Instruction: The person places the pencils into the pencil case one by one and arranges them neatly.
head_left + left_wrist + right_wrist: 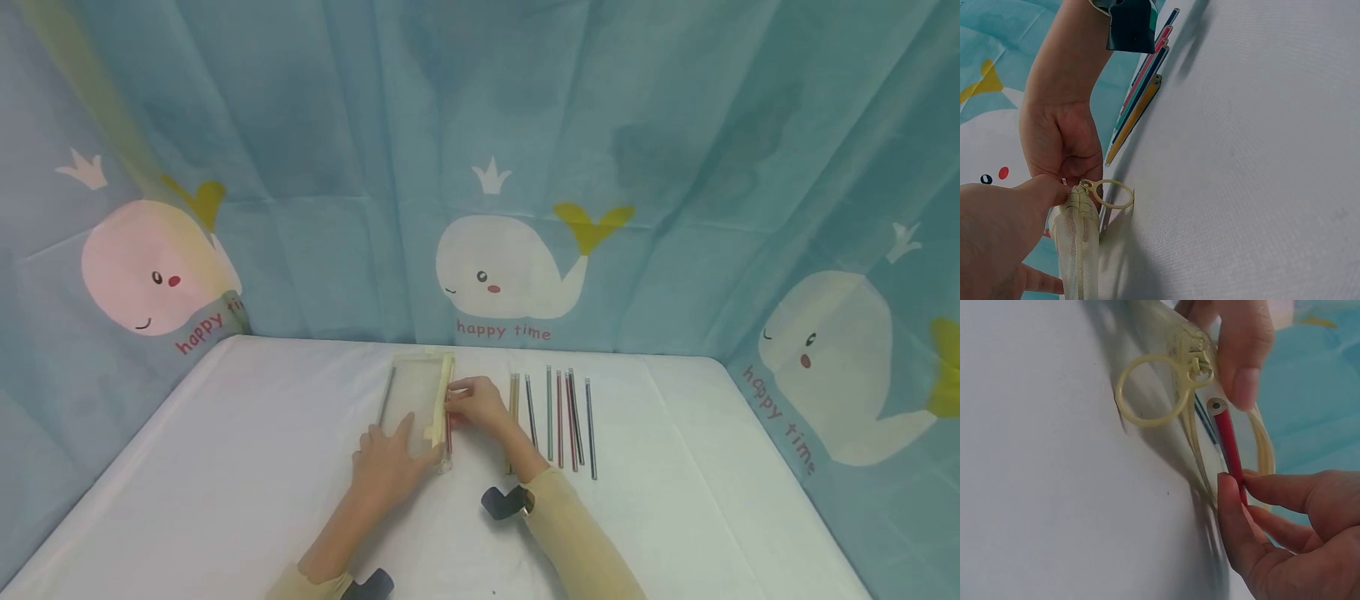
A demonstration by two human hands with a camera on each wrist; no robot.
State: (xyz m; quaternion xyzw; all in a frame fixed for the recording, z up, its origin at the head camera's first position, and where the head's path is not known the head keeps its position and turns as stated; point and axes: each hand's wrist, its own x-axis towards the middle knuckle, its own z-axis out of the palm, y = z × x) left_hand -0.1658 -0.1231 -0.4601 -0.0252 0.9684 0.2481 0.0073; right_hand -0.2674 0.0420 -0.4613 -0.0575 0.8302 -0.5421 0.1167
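Observation:
A translucent mesh zip pouch (420, 379) with a cream zipper edge lies on the white table. My left hand (388, 471) holds it, fingers spread over its near part and thumb at the zipper edge. A cream ring pull (1113, 195) hangs from the zipper end. My right hand (480, 404) pinches a red pencil (1229, 440) between thumb and fingers. That pencil lies along the pouch's open zipper side, its end beside the zipper slider (1199, 365). A dark pencil (387, 396) shows along the pouch's left side.
Right of the pouch, several pencils lie roughly side by side: yellow pencils (513, 392), a green pencil (550, 412), a red pencil (559, 417) and a dark pencil (591, 429) among them. Behind the table hangs a blue whale-print curtain (337, 208).

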